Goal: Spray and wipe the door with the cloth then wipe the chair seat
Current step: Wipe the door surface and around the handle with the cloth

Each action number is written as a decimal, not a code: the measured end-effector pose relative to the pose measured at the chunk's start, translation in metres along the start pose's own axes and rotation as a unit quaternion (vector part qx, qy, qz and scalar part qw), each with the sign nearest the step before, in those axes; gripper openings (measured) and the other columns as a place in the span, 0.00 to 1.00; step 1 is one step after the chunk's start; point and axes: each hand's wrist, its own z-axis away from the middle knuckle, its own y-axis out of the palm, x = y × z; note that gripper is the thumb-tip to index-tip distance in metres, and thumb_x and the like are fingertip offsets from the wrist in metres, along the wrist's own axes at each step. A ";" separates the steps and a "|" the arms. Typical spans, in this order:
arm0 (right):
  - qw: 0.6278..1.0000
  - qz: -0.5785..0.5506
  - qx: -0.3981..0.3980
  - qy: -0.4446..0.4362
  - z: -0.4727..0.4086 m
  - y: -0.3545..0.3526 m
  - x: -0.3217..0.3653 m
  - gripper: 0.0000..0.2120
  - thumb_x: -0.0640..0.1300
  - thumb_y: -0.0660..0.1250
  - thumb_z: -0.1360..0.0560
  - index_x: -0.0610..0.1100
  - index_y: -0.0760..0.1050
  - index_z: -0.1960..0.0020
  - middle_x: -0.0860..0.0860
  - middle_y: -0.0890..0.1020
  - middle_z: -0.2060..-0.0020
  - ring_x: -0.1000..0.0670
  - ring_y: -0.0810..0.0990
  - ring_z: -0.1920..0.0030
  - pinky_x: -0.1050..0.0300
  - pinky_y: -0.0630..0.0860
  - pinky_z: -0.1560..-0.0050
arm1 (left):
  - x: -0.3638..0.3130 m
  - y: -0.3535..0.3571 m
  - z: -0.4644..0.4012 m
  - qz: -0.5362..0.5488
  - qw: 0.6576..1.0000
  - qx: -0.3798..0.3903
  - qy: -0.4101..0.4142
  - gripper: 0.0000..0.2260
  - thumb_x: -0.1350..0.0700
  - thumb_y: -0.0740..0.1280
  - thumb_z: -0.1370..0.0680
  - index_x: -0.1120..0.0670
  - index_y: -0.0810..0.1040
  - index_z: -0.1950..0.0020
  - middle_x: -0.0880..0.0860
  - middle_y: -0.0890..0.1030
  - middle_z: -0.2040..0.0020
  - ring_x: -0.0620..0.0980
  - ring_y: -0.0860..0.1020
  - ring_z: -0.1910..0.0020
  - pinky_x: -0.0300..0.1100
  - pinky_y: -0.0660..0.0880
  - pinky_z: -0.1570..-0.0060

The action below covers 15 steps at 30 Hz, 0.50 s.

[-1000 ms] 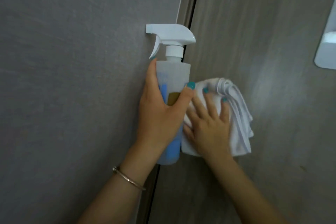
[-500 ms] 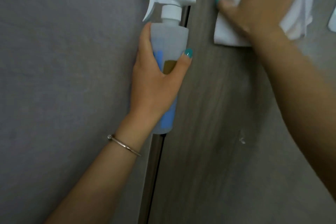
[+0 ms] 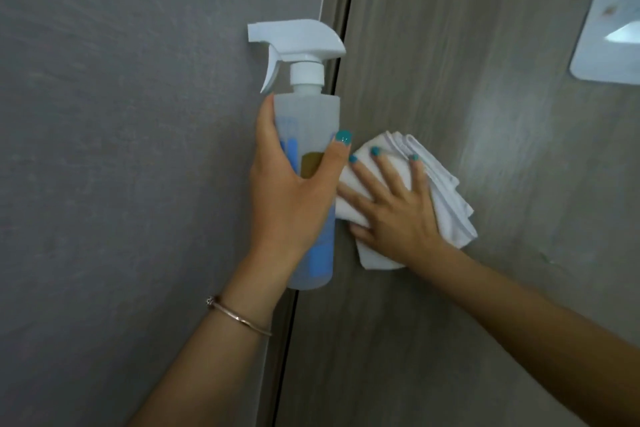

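Observation:
My left hand (image 3: 291,198) grips a translucent spray bottle (image 3: 310,121) with a white trigger head, held upright in front of the door's hinge edge, nozzle pointing left. The grey wood-grain door (image 3: 467,97) fills the right half of the view. A folded white cloth (image 3: 446,204) lies flat against the door just right of the bottle. My right hand (image 3: 398,211) presses it to the door with fingers spread and straight. No chair is in view.
A grey wall panel (image 3: 138,149) covers the left half. The dark door gap (image 3: 341,45) runs down between wall and door, behind the bottle. A white plate with a handle (image 3: 613,28) is mounted on the door at the upper right.
My right hand swept the cloth up the door to the top of the view, then came back down beside the bottle. The left hand with the bottle stayed about where it was.

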 end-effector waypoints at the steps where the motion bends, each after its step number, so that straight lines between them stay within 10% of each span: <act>1: 1.000 0.003 -0.007 0.016 -0.014 -0.006 -0.016 0.33 0.62 0.61 0.25 0.59 0.58 0.22 0.47 0.61 0.22 0.38 0.59 0.23 0.28 0.47 0.29 | 0.000 -0.001 0.000 0.004 1.000 -0.005 -0.001 0.31 0.50 0.72 0.27 0.49 0.63 0.27 0.47 0.78 0.42 0.42 0.79 0.48 0.40 0.80 0.51; 8: 0.968 -0.019 -0.054 0.245 -0.134 -0.078 -0.175 0.29 0.65 0.48 0.21 0.59 0.54 0.22 0.50 0.58 0.21 0.39 0.54 0.22 0.24 0.47 0.29 | 0.002 0.003 -0.008 0.000 1.000 -0.009 0.014 0.30 0.51 0.73 0.26 0.50 0.63 0.28 0.46 0.77 0.46 0.43 0.79 0.51 0.36 0.78 0.56; 15: 0.990 -0.022 -0.045 0.129 -0.075 -0.044 -0.104 0.28 0.61 0.51 0.19 0.55 0.60 0.22 0.50 0.62 0.22 0.40 0.57 0.22 0.27 0.44 0.29 | 0.009 0.015 -0.006 0.013 1.000 -0.016 0.003 0.30 0.53 0.73 0.26 0.49 0.64 0.27 0.42 0.77 0.47 0.42 0.79 0.51 0.37 0.78 0.55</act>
